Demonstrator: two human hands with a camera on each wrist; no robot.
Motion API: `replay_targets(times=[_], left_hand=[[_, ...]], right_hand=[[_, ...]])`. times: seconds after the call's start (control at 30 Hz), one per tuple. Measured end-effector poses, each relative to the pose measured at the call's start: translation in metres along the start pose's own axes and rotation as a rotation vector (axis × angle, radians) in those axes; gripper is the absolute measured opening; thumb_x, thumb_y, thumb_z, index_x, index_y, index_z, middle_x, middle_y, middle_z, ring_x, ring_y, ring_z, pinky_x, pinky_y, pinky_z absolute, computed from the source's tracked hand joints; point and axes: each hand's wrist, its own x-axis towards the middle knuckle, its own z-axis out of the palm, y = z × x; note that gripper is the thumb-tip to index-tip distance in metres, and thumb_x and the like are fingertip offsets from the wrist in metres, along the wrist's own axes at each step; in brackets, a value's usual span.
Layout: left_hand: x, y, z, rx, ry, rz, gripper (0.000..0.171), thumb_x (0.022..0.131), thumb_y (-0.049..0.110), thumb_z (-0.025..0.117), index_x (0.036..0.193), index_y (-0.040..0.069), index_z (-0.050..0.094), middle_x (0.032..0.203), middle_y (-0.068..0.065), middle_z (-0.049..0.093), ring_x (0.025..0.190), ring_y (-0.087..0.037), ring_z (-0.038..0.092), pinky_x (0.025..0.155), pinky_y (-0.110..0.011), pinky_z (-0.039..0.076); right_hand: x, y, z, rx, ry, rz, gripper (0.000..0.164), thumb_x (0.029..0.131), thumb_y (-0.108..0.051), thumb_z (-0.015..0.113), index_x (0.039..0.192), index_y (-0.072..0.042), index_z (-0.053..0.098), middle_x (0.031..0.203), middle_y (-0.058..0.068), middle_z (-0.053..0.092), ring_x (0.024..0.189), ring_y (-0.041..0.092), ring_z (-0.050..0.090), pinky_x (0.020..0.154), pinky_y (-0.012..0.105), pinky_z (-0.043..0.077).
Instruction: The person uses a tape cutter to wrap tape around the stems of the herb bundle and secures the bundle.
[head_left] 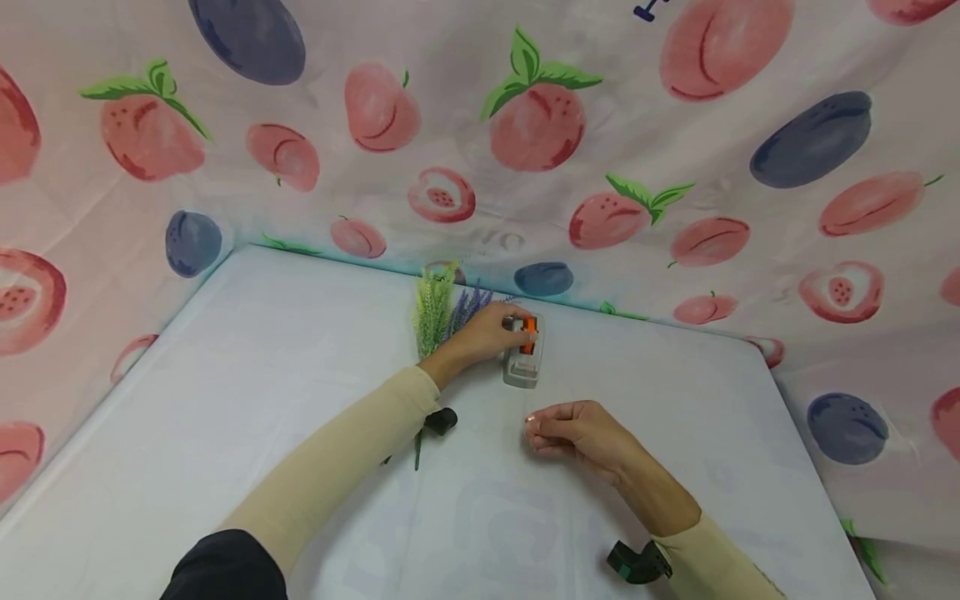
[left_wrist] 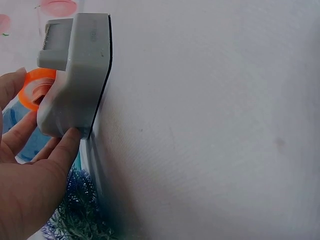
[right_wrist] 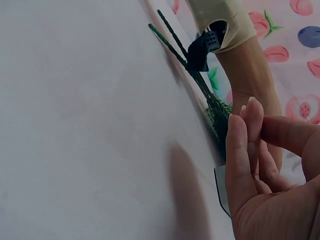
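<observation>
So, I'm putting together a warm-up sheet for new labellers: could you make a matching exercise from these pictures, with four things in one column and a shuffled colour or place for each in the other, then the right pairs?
Column one
1. Left hand
2. Tape dispenser's body
3. Roll in the dispenser
4. Right hand

Column two
A. Orange
B. Held apart from the dispenser
C. Touching the dispenser
D. Grey

Right pairs: 1-C, 2-D, 3-A, 4-B
</observation>
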Motion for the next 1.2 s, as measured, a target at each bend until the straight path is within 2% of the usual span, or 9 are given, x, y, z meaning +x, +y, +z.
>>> replay_targets(times=[0.2, 0.37, 0.57, 0.73, 0.97, 1.2], left_hand=[[-0.003, -0.001, -0.002, 0.002, 0.002, 0.007, 0.048, 0.098, 0.025, 0.071, 0.141, 0.008, 0.060, 0.146, -0.009, 0.056, 0.136, -0.028, 0.051, 0.111, -0.045, 0.043], [-0.011, 0.003, -0.004, 0.063, 0.014, 0.015, 0.057, 0.099, 0.029, 0.068, 0.149, 0.008, 0.051, 0.152, -0.010, 0.050, 0.140, -0.029, 0.048, 0.113, -0.045, 0.042], [-0.036, 0.021, -0.026, 0.100, 0.025, 0.044, 0.047, 0.100, 0.027, 0.065, 0.143, 0.009, 0.058, 0.147, -0.009, 0.055, 0.133, -0.030, 0.054, 0.108, -0.044, 0.046], [-0.062, 0.023, -0.050, 0.142, 0.033, 0.056, 0.038, 0.101, 0.027, 0.065, 0.134, 0.008, 0.064, 0.134, -0.010, 0.064, 0.120, -0.024, 0.062, 0.101, -0.041, 0.051], [-0.100, 0.013, -0.073, 0.219, 0.022, -0.023, 0.037, 0.100, 0.026, 0.066, 0.129, 0.004, 0.066, 0.118, -0.007, 0.068, 0.109, -0.023, 0.064, 0.094, -0.042, 0.053], [-0.130, 0.002, -0.079, 0.311, 0.019, -0.159, 0.036, 0.098, 0.027, 0.067, 0.124, 0.002, 0.065, 0.104, -0.008, 0.069, 0.093, -0.021, 0.065, 0.078, -0.039, 0.053]], right_hand=[[0.004, 0.005, 0.005, -0.038, 0.004, 0.002, 0.034, 0.096, -0.005, 0.068, 0.120, 0.019, 0.064, 0.101, 0.015, 0.076, 0.083, 0.012, 0.073, 0.079, 0.027, 0.060], [0.009, 0.010, 0.008, -0.078, 0.005, 0.012, 0.030, 0.095, -0.005, 0.068, 0.115, 0.017, 0.067, 0.096, 0.014, 0.076, 0.075, 0.011, 0.072, 0.075, 0.028, 0.061], [0.011, 0.009, 0.009, -0.105, 0.003, 0.031, 0.028, 0.094, -0.007, 0.070, 0.113, 0.014, 0.069, 0.093, 0.013, 0.076, 0.074, 0.012, 0.072, 0.076, 0.029, 0.061], [0.011, 0.007, 0.011, -0.139, 0.011, 0.044, 0.026, 0.096, -0.009, 0.069, 0.111, 0.012, 0.071, 0.091, 0.013, 0.076, 0.074, 0.013, 0.071, 0.075, 0.029, 0.061], [0.007, 0.006, 0.013, -0.202, 0.023, 0.035, 0.027, 0.096, -0.016, 0.070, 0.107, 0.009, 0.073, 0.085, 0.009, 0.075, 0.070, 0.012, 0.069, 0.072, 0.028, 0.061], [0.003, 0.005, 0.013, -0.218, 0.005, 0.026, 0.030, 0.096, -0.018, 0.071, 0.105, 0.010, 0.073, 0.079, 0.005, 0.073, 0.065, 0.009, 0.067, 0.068, 0.027, 0.060]])
